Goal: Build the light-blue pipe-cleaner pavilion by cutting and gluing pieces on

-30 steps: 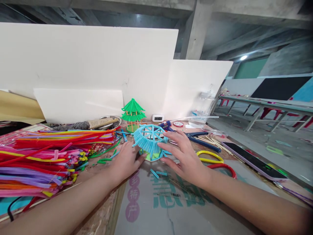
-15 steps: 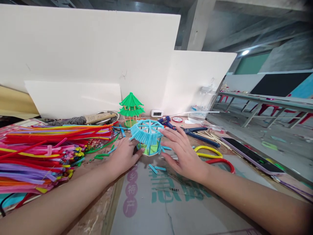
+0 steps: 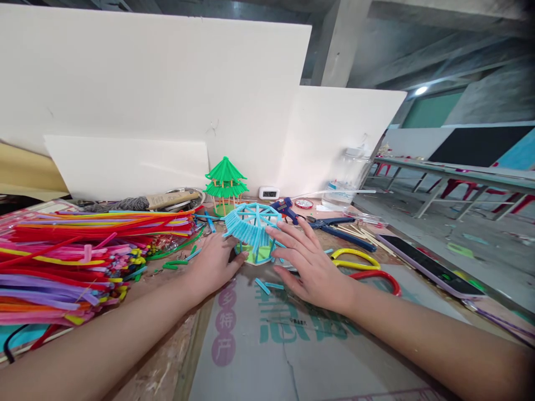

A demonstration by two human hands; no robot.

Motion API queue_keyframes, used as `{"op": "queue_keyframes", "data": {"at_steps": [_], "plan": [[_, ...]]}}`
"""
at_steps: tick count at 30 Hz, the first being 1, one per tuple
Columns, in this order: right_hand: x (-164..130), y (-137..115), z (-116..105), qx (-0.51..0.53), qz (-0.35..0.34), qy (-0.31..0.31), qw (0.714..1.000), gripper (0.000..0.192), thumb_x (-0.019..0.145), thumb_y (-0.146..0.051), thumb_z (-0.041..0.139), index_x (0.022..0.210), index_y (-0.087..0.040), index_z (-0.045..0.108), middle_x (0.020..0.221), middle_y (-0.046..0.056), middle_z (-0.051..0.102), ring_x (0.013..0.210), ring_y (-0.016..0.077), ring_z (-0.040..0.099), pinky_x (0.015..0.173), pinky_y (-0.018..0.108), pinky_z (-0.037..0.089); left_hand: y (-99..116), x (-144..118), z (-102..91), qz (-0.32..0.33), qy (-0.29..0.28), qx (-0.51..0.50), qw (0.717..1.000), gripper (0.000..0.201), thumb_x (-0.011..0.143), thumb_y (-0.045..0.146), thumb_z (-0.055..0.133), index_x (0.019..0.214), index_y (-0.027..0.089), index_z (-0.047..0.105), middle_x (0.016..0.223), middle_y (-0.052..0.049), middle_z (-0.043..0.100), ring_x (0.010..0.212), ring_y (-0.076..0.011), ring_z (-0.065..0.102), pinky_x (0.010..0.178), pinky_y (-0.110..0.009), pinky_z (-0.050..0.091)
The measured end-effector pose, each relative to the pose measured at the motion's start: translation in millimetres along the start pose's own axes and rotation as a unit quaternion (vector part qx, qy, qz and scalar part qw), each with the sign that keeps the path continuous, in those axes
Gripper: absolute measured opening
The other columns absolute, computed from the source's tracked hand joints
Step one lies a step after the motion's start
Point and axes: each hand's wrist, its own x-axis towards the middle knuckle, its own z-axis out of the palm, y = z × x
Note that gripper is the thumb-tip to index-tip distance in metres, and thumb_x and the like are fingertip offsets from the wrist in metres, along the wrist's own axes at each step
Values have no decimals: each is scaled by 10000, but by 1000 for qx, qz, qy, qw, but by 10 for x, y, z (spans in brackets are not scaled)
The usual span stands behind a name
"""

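A small pavilion model (image 3: 251, 225) stands on the cardboard, its sloping roof covered partly with light-blue pipe-cleaner pieces and its ring frame open on top. Its base (image 3: 262, 255) is light green with a pale rim. At the model's left side, my left hand (image 3: 215, 259) holds the base edge between thumb and fingers; some fingertips are hidden. My right hand (image 3: 311, 262) is at the other side with fingers spread, the fingertips at the roof's right edge. Short blue pipe-cleaner pieces (image 3: 262, 286) lie in front of the model.
Bundles of coloured pipe cleaners (image 3: 62, 267) fill the left. Behind stand a green tiered pavilion (image 3: 225, 186), a small digital clock (image 3: 268, 192) and a glue gun (image 3: 285, 209). Blue-handled pliers (image 3: 346, 234), scissors with yellow and red handles (image 3: 355, 258) and a phone (image 3: 430, 265) lie right.
My right hand has shifted slightly left and down, its fingers now overlapping the roof's right edge more. My left hand stays at the base. The view has shifted slightly.
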Motion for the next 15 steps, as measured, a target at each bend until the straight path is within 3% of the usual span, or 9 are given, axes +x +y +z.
{"op": "queue_keyframes", "data": {"at_steps": [6, 9, 11, 13, 15], "plan": [[-1, 32, -33, 1, 4, 18, 1000, 248, 904, -151, 560, 1148, -192, 539, 1389, 140, 556, 1393, 278, 401, 1179, 618, 233, -11, 24, 0, -1, -9, -2, 1000, 284, 933, 352, 509, 1112, 182, 648, 1202, -132, 656, 1125, -309, 589, 955, -447, 448], [41, 111, -123, -7, -4, 77, 997, 216, 897, -87, 514, 1060, -216, 574, 1068, 96, 659, 1122, 230, 586, 1046, 519, 434, -44, 27, 22, -35, -20, 12, 999, 311, 943, 390, 478, 1074, 167, 652, 1094, -140, 680, 1014, -311, 620, 878, -441, 467], [84, 218, -219, -11, 1, 113, 994, 174, 904, -88, 498, 983, -215, 587, 860, 59, 638, 908, 205, 610, 863, 416, 514, -73, 24, 47, -43, -22, 18, 999, 340, 954, 414, 448, 1041, 156, 651, 1045, -144, 681, 995, -314, 619, 870, -442, 466], [118, 383, -347, -9, 50, 152, 987, 101, 928, -150, 508, 937, -205, 592, 795, 45, 631, 797, 189, 601, 736, 349, 498, -101, 20, 72, -43, -25, 22, 999, 360, 955, 440, 437, 979, 155, 655, 1003, -142, 679, 977, -313, 617, 862, -436, 469], [116, 612, -508, 3, 158, 202, 967, 89, 946, -243, 525, 937, -204, 604, 758, 21, 630, 692, 157, 585, 645, 293, 461, -120, 17, 86, -39, -20, 24, 999, 370, 945, 467, 448, 1016, 168, 654, 1051, -137, 675, 1013, -315, 607, 883, -435, 465]]}}
